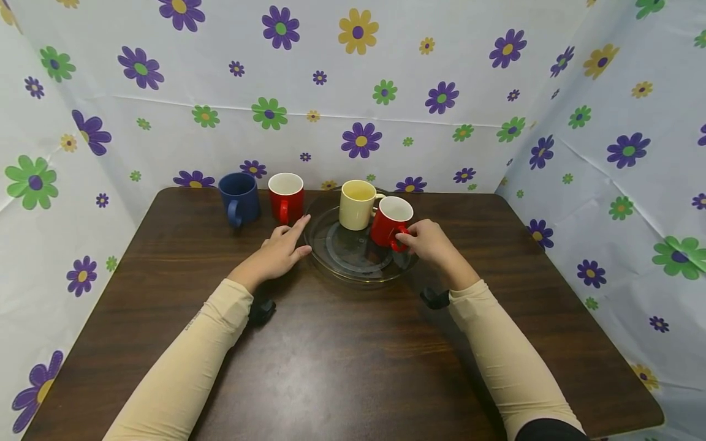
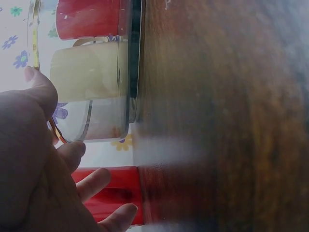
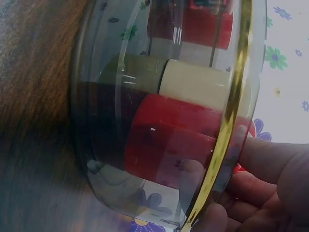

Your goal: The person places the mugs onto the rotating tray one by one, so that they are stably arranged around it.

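With the grip of the right hand, clamped on the handle of the near red mug, pinching it between thumb and fingers. Holding this mug with mouth upward inside the round glass bowl, at its right side, just beside the yellow mug. In the right wrist view, visible through the bowl wall. Not possible to tell about contact between mug base and glass. With the left hand, touching the left edge of the bowl, thumb at the gold rim, fingers straight and spread apart. Left of the bowl, standing upright on the dark bench: second red mug, then blue mug, both with handles toward the near side. Behind: white cloth with printed flowers.
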A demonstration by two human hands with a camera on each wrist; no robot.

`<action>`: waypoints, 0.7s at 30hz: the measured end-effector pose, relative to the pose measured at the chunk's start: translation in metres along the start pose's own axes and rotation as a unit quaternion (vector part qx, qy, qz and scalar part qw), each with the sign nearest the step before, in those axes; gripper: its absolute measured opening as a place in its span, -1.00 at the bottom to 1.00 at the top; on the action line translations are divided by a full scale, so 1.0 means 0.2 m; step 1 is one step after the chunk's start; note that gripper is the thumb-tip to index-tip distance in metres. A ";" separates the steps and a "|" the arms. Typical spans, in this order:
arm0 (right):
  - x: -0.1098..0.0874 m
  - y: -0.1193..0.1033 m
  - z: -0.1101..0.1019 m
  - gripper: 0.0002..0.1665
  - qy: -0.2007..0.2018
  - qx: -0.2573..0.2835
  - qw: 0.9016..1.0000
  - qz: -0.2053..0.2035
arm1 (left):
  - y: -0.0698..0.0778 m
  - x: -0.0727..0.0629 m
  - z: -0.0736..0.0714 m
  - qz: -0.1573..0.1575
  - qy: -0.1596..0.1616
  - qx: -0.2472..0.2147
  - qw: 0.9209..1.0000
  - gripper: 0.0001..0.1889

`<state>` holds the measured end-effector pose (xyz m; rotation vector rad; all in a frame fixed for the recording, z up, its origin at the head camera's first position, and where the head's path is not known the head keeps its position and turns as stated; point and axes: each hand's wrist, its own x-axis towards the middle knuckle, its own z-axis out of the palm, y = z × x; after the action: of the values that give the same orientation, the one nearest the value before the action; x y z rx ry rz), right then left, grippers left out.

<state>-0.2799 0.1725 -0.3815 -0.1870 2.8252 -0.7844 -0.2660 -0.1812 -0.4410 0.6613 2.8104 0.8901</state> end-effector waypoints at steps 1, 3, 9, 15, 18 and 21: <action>0.00 0.00 0.00 -0.60 0.002 0.000 1.000 0.000 | 0.00 0.00 0.00 0.001 0.001 0.000 1.000 -0.20; 0.00 0.00 0.00 -0.61 0.004 -0.003 1.000 -0.001 | 0.00 0.00 0.00 0.001 0.002 -0.002 1.000 -0.20; 0.00 0.00 0.00 -0.62 0.002 -0.008 1.000 -0.010 | -0.01 0.01 0.01 0.003 0.003 0.000 1.000 -0.20; 0.01 0.00 0.00 -0.60 -0.001 -0.009 1.000 -0.013 | -0.01 0.01 0.01 0.003 0.003 -0.003 1.000 -0.20; 0.02 0.00 0.00 -0.59 -0.003 -0.010 1.000 -0.011 | -0.02 0.01 0.01 0.003 0.003 -0.007 1.000 -0.20; 0.02 0.00 0.00 -0.60 0.000 -0.011 1.000 -0.010 | -0.02 0.01 0.01 0.002 0.003 -0.008 1.000 -0.19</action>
<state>-0.2842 0.1727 -0.3825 -0.2194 2.8365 -0.7566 -0.2681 -0.1821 -0.4444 0.6625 2.8040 0.9162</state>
